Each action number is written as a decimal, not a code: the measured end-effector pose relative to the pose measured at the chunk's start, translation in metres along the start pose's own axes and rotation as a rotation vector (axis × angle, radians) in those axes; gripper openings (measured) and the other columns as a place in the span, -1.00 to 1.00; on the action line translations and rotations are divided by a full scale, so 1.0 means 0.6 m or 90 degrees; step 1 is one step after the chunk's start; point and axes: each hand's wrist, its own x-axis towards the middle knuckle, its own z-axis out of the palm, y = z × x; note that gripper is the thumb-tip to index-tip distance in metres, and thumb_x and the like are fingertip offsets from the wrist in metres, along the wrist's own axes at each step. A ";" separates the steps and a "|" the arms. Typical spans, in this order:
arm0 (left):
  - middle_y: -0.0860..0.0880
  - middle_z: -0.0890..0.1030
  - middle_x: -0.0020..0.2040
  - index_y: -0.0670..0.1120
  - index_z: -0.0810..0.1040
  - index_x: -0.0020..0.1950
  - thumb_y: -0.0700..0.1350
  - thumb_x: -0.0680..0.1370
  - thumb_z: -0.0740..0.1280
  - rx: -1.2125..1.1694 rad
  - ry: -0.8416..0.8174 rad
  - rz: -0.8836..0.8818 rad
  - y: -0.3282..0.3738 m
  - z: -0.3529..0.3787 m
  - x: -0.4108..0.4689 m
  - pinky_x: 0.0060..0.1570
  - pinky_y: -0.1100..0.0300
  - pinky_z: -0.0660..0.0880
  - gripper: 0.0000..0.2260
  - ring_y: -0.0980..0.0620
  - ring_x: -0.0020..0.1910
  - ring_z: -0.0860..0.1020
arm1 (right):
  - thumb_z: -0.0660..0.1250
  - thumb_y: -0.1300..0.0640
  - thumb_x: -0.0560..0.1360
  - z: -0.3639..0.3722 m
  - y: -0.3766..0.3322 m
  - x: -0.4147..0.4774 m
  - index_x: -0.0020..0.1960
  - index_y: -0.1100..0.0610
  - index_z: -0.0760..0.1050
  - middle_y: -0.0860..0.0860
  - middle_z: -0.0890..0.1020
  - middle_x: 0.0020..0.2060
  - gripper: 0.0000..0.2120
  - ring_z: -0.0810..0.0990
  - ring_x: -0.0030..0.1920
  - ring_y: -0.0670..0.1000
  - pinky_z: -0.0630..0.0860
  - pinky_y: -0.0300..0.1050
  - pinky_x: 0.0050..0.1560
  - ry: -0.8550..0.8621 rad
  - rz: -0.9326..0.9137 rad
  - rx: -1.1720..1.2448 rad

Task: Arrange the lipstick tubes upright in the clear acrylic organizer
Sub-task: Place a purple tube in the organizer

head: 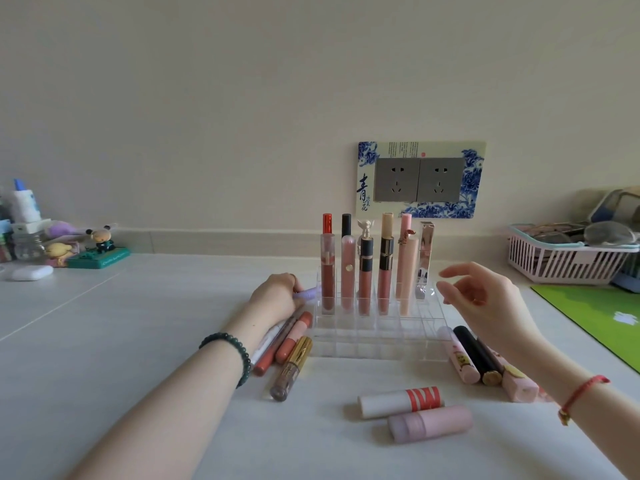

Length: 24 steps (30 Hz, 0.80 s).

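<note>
Table (pixel 138 341): pale top, seen from the head view.

Clear acrylic organizer (pixel 377 341): mid-table, near the wall. Its walls are hard to make out against the top. Six upright tubes (pixel 364 271) stand in the back row, long axes vertical, caps up.

Right hand (pixel 485 299): fingers spread and loosely bent, holding nothing, hovering just right of the back row. I cannot tell whether a fingertip touches the organizer. The forearm partly hides the right-hand loose tubes (pixel 476 355), which lie flat pointing toward the organizer.

Left hand (pixel 277 296): curled round a lilac tube (pixel 308 292) at the organizer's left edge. Its fingers are hidden behind the back of the hand. Only the tube's end shows, with its long axis near level, pointing right.

Left-hand loose tubes (pixel 292 368): flat, beside the left wrist.

Two front tubes (pixel 401 401): flat, long axes left-right.
</note>
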 end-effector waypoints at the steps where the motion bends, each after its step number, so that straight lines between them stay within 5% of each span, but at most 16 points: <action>1: -0.07 0.61 -0.02 -0.09 0.53 0.01 0.03 0.50 0.28 -0.008 0.011 0.004 -0.005 0.000 -0.001 0.04 0.01 0.53 -0.79 -0.06 -0.05 0.57 | 0.36 0.18 0.41 0.001 -0.001 -0.001 -0.09 0.04 0.48 0.04 0.63 -0.40 -0.90 0.61 -0.30 0.12 0.53 -0.10 -0.23 -0.003 -0.005 0.000; 5: 0.00 0.61 -0.01 -0.04 0.53 0.02 0.13 0.50 0.26 -0.135 0.095 0.026 -0.015 -0.015 -0.015 -0.03 0.11 0.49 -0.73 0.02 -0.07 0.55 | 0.36 0.18 0.41 0.000 -0.007 -0.004 -0.10 0.02 0.49 0.03 0.63 -0.40 -0.90 0.61 -0.31 0.11 0.53 -0.05 -0.21 0.005 -0.015 0.009; 8: 0.01 0.63 -0.03 0.02 0.54 0.02 0.11 0.48 0.30 -0.262 0.177 0.053 -0.010 -0.040 -0.037 -0.15 0.24 0.44 -0.78 0.06 -0.16 0.55 | 0.36 0.17 0.42 0.001 -0.018 -0.006 -0.09 0.06 0.52 0.02 0.63 -0.40 -0.91 0.60 -0.33 0.06 0.47 -0.28 -0.29 0.015 -0.018 0.026; 12: 0.06 0.60 -0.18 -0.03 0.57 0.01 -0.08 0.50 0.33 -0.469 0.257 0.126 0.000 -0.066 -0.084 -0.33 0.42 0.42 -0.88 0.11 -0.25 0.52 | 0.35 0.19 0.42 0.002 -0.047 -0.007 -0.07 0.09 0.53 0.03 0.64 -0.39 -0.91 0.60 -0.34 0.06 0.47 -0.31 -0.31 0.008 -0.035 0.065; 15: 0.01 0.58 -0.28 0.08 0.58 -0.08 -0.08 0.48 0.34 -0.591 0.224 0.190 0.026 -0.075 -0.124 -0.35 0.46 0.41 -0.92 0.11 -0.32 0.48 | 0.36 0.18 0.42 0.005 -0.075 -0.008 -0.04 0.09 0.53 0.03 0.64 -0.36 -0.88 0.60 -0.35 0.03 0.52 -0.25 -0.26 -0.017 -0.059 0.098; 20: 0.12 0.69 -0.15 0.12 0.61 -0.13 0.08 0.29 0.39 -0.707 0.094 0.226 0.083 -0.069 -0.160 -0.18 0.34 0.53 -0.82 0.18 -0.12 0.62 | 0.36 0.15 0.41 0.016 -0.122 -0.009 0.06 0.03 0.47 -0.05 0.63 -0.26 -0.77 0.61 -0.31 -0.12 0.57 -0.31 -0.22 -0.091 -0.074 0.189; 24: 0.14 0.69 -0.17 0.12 0.61 -0.13 0.03 0.31 0.40 -0.738 0.055 0.236 0.120 -0.054 -0.165 -0.19 0.36 0.53 -0.85 0.19 -0.13 0.63 | 0.36 0.15 0.41 0.020 -0.147 -0.012 -0.01 -0.09 0.46 -0.10 0.64 -0.26 -0.79 0.62 -0.27 -0.18 0.56 -0.32 -0.22 -0.087 -0.099 0.245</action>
